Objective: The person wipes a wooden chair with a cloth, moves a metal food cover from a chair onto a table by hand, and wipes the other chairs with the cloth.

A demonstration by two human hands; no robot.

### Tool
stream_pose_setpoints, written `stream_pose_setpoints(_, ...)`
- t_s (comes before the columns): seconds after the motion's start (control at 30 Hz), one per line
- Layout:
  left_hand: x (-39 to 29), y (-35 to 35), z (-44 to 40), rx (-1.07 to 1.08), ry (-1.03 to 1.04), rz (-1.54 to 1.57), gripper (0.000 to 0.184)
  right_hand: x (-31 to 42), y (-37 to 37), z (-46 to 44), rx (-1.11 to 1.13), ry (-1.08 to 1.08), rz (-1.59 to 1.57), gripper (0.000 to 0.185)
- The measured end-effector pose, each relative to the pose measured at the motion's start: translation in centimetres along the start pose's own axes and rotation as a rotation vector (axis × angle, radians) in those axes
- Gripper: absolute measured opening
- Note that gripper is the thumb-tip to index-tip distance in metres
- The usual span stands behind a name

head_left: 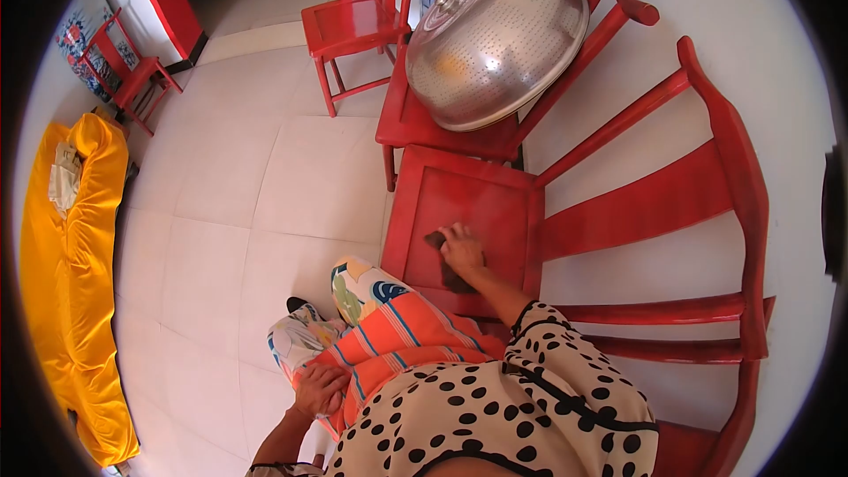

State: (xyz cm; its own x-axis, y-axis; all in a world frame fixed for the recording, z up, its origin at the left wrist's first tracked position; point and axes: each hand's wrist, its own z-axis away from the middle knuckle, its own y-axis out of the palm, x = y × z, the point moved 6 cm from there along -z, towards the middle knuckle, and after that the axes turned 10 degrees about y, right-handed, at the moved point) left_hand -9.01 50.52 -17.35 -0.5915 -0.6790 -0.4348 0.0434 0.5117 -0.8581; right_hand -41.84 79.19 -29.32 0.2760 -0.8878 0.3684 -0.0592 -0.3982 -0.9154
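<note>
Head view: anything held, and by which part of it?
Dark cloth, at its middle, under the right hand on the red chair seat; gripped or just pressed, can't tell. Left hand rests on the lap, nothing visible in it.

1. The near chair seat (pixel 427 203) is finished in smooth red lacquer or paint with a soft sheen, apparently over wood
2. Glossier highlights are shown by its red back rails (pixel 654 350)
3. The large dome (pixel 499 44) is made of shiny, silvery metal, pierced all over with tiny holes
4. A matt, soft look is given by the dark cloth (pixel 458 282)
5. The floor (pixel 305 177) is covered in smooth, faintly reflective tiles
6. Glossy, satin-like folds are formed in the yellow cloth (pixel 84 291)
7. A matt fabric is seen in the dotted top (pixel 442 402)
8. The wall (pixel 786 124) is left smooth and matt
</note>
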Motion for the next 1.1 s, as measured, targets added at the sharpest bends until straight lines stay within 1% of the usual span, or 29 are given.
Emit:
stream_pose_setpoints(0.13,-0.1,0.2,0.3,-0.001,-0.001,-0.014,0.033,4.0,0.9,0.9,0.075,-0.105,-0.052,0.036)
stream_pose_setpoints(0.23,-0.2,0.3,0.7,-0.011,-0.007,-0.015,0.033,4.7,0.9,1.1,0.081,-0.114,-0.094,0.035)
stream_pose_setpoints(0.33,0.0,0.5,1.0,-0.009,-0.011,-0.029,0.033,3.6,1.2,0.7,0.135,-0.035,-0.309,0.036)
stream_pose_setpoints(0.43,-0.1,0.6,1.2,-0.017,-0.005,-0.039,0.033,1.3,1.1,0.4,0.185,0.188,-0.674,0.041)
stream_pose_setpoints(0.47,0.0,0.6,1.2,-0.019,-0.002,-0.036,0.033,0.0,0.7,0.3,0.148,0.302,-0.787,0.042)
stream_pose_setpoints(0.53,0.0,0.6,1.3,-0.018,0.002,-0.028,0.033,-0.9,-2.9,-0.7,0.067,0.540,-1.010,0.043)
stream_pose_setpoints(0.57,0.0,0.5,1.3,-0.017,0.005,-0.024,0.033,-2.1,-4.1,-1.4,-0.033,0.586,-1.127,0.043)
stream_pose_setpoints(0.6,-0.1,0.4,1.2,-0.016,0.008,-0.020,0.033,-3.3,-5.3,-2.1,-0.137,0.630,-1.243,0.043)
stream_pose_setpoints(0.7,-0.1,0.3,1.0,-0.019,0.018,-0.017,0.033,-3.5,-11.3,-3.4,-0.340,0.557,-1.314,0.043)
stream_pose_setpoints(0.8,-0.2,0.3,0.7,-0.006,0.009,-0.024,0.033,-4.9,-10.1,-2.3,-0.288,0.373,-0.855,0.044)
stream_pose_setpoints(0.9,-0.3,0.2,0.7,-0.012,0.003,-0.018,0.033,-6.3,-4.5,1.9,0.201,0.304,-0.271,0.046)
stream_pose_setpoints(1.0,-0.3,0.4,0.6,-0.003,-0.025,-0.016,0.034,-6.1,-3.6,4.0,0.041,0.261,-0.197,0.053)
stream_pose_setpoints(1.1,-0.4,0.4,0.5,-0.016,-0.031,-0.016,0.032,-3.3,-6.0,3.5,-0.013,0.334,-0.095,0.064)
